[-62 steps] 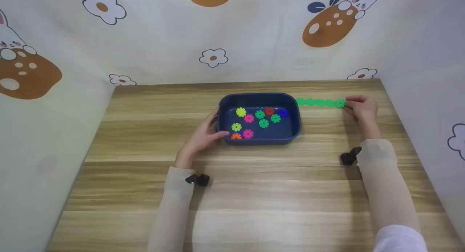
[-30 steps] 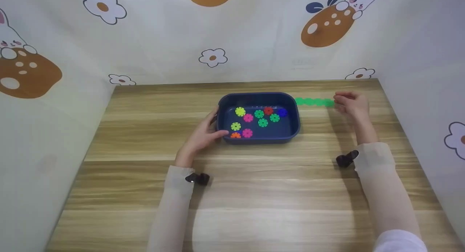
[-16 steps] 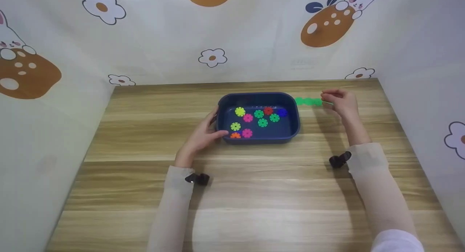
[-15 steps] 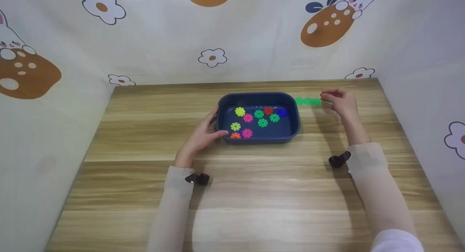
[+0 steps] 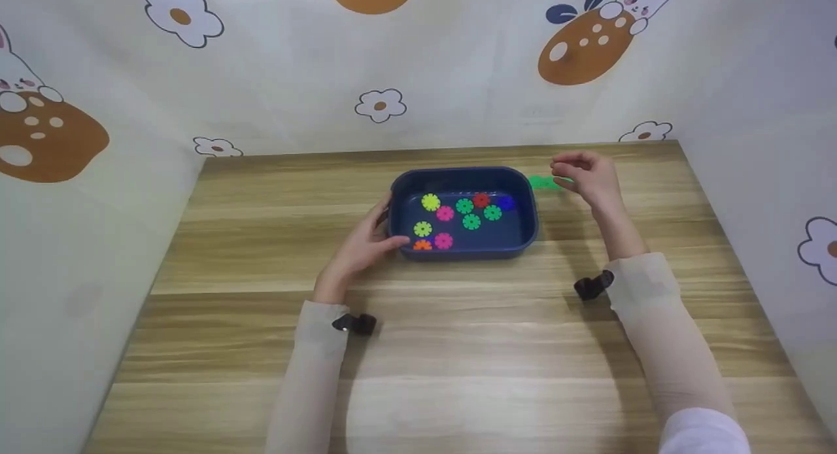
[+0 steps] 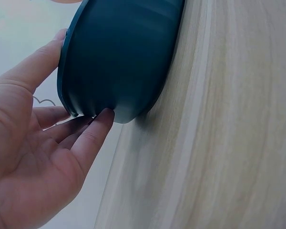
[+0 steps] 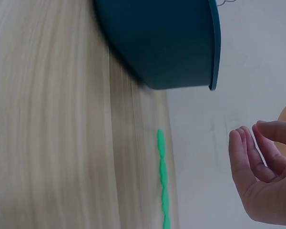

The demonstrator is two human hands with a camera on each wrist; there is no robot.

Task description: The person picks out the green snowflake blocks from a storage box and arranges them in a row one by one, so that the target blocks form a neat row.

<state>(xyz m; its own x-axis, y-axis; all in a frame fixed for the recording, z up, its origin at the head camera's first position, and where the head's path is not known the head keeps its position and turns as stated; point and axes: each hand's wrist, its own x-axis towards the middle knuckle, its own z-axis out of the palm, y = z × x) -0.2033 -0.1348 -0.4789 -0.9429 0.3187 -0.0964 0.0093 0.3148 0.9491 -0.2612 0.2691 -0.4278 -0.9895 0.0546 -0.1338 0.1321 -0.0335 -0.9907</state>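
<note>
A dark blue plastic bin [image 5: 471, 250] stands on the wood-grain table, with several snowflake building discs lying inside: pink [image 5: 443, 241], green [image 5: 471, 222], yellow [image 5: 431, 202], red [image 5: 481, 199] and others. My left hand [image 5: 358, 248] holds the bin's left end, thumb at the near rim; in the left wrist view fingers touch its outer wall. My right hand [image 5: 594, 180] hovers beyond the right end, fingers loosely bent; nothing shows between them in the right wrist view. Below it a row of green discs [image 7: 163, 176] lies on the table, partly hidden in the head view by that hand.
White cloth walls with flower and rabbit prints rise behind the table and at both sides. The wood-grain table [image 5: 484, 336] extends toward me. A small black camera [image 5: 592, 286] sits on the right wrist, and another black camera [image 5: 356, 324] on the left.
My right hand has let go of the green row's right end and moved left along it, rising slightly toward the bin. My left hand stays at the bin, which has not visibly moved.
</note>
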